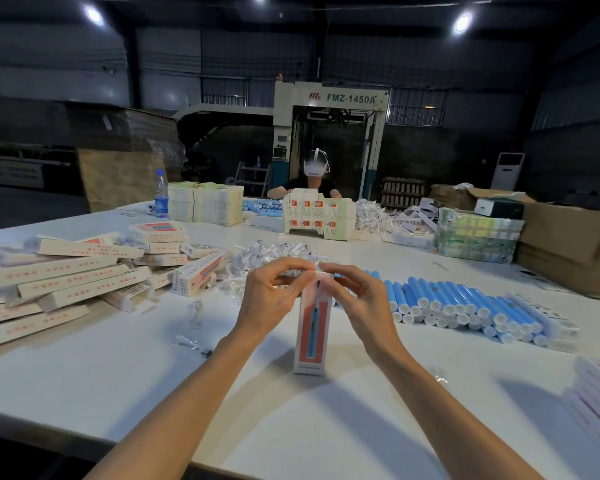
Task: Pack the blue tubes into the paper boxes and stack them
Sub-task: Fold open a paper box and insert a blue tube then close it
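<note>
The left hand (pixel 274 294) and right hand (pixel 359 299) both pinch the top end of 1 paper box (pixel 311 341) standing upright on the worktop (pixel 291 427), apparently at its flap.

Desk (pixel 153 375): white, wide, reaching to the far side.
Water bottle (pixel 161 194): upright at the far left of the desk, blue cap and label.
Plastic packets (pixel 274 252): clear, heaped mid-desk (contents too small to tell).
Cardboard box (pixel 568 247): large, brown, open, at the right edge.
Machine (pixel 329 133): pale, marked "FMZ-1450A", behind the desk.
Person (pixel 314 183): opposite, white headset, dark top.
Air conditioner (pixel 507 169): white floor unit, far right.
</note>
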{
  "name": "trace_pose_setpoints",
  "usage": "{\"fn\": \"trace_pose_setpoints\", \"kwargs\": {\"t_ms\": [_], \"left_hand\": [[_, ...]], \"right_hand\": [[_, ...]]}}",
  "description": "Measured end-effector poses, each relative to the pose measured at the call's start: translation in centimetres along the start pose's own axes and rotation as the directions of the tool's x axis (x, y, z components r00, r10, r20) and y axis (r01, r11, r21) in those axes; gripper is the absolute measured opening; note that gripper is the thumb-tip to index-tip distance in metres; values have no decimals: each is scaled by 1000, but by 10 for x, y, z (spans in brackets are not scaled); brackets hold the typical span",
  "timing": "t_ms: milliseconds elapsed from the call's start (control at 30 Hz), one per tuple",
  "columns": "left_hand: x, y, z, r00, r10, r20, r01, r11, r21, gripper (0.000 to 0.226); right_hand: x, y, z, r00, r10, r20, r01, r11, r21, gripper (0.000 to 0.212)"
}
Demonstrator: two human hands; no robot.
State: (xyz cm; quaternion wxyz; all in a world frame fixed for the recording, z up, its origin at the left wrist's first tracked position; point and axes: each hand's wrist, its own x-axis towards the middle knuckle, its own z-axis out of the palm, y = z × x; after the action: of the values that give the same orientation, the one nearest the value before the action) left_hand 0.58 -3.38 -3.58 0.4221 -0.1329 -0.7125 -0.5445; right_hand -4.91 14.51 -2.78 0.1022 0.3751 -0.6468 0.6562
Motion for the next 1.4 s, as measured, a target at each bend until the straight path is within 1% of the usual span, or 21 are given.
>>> {"fn": "trace_pose_setpoints", "kwargs": {"t_ms": [100, 133, 267, 367, 500, 600, 700, 867, 967, 1033, 1100, 1133, 1167, 1233, 1333, 1367, 1400], "left_hand": [[-1, 0, -2, 994, -101, 46, 106, 987, -122, 17], [-1, -1, -3, 992, -114, 53, 121, 982, -145, 18], [-1, -3, 2, 992, -120, 46, 124, 986, -109, 19], [0, 0, 5, 995, -78, 57, 81, 996, -46, 19], [4, 6, 4, 995, -34, 98, 36, 999, -24, 17], [6, 8, 2, 994, -9, 113, 10, 1000, -2, 15], [6, 8, 2, 996, 7, 93, -10, 1000, 29, 12], [4, 11, 1, 997, -16, 81, 14, 999, 31, 11], [2, 17, 1, 993, -95, 72, 99, 994, -53, 15], [-1, 19, 7, 986, -161, 33, 163, 980, -116, 15], [-5, 20, 16, 975, -220, -32, 211, 961, -179, 8], [-6, 20, 21, 970, -240, -46, 225, 950, -216, 6], [-7, 21, 27, 967, -253, -39, 235, 938, -253, 7], [-9, 22, 37, 963, -267, 19, 259, 912, -319, 10], [-16, 26, 61, 941, -323, 101, 331, 819, -468, 19], [-19, 27, 72, 930, -348, 119, 359, 785, -505, 21], [-22, 27, 84, 923, -360, 136, 375, 765, -523, 20]], "right_hand": [[-1, -1, 0, 1000, 8, 3, -8, 1000, 4, 19], [-1, -1, 0, 1000, 8, -6, -8, 1000, 10, 19], [-3, 2, 0, 999, 18, -48, -15, 999, 46, 19], [-5, 4, -2, 997, -13, -75, 18, 998, 60, 20], [-8, 5, -3, 991, -44, -124, 52, 996, 70, 21], [-9, 5, -2, 990, -77, -116, 84, 995, 60, 20], [-6, 6, 0, 990, -98, -105, 103, 994, 41, 19], [-2, 4, 2, 992, -86, -98, 83, 996, -31, 17], [-1, -5, 0, 998, -5, -64, 0, 998, -66, 16], [-7, -14, -3, 997, 61, -43, -63, 997, -39, 26], [-21, -19, -9, 992, 123, -13, -123, 992, 12, 39], [-30, -21, -13, 988, 154, 12, -154, 988, 20, 43], [-38, -23, -19, 980, 193, 44, -194, 980, 30, 44], [-54, -27, -33, 949, 292, 121, -303, 949, 89, 41], [-76, -31, -60, 897, 364, 253, -416, 887, 201, 49], [-84, -32, -68, 890, 381, 250, -436, 873, 221, 50], [-90, -35, -76, 893, 397, 213, -438, 874, 211, 48]]}}
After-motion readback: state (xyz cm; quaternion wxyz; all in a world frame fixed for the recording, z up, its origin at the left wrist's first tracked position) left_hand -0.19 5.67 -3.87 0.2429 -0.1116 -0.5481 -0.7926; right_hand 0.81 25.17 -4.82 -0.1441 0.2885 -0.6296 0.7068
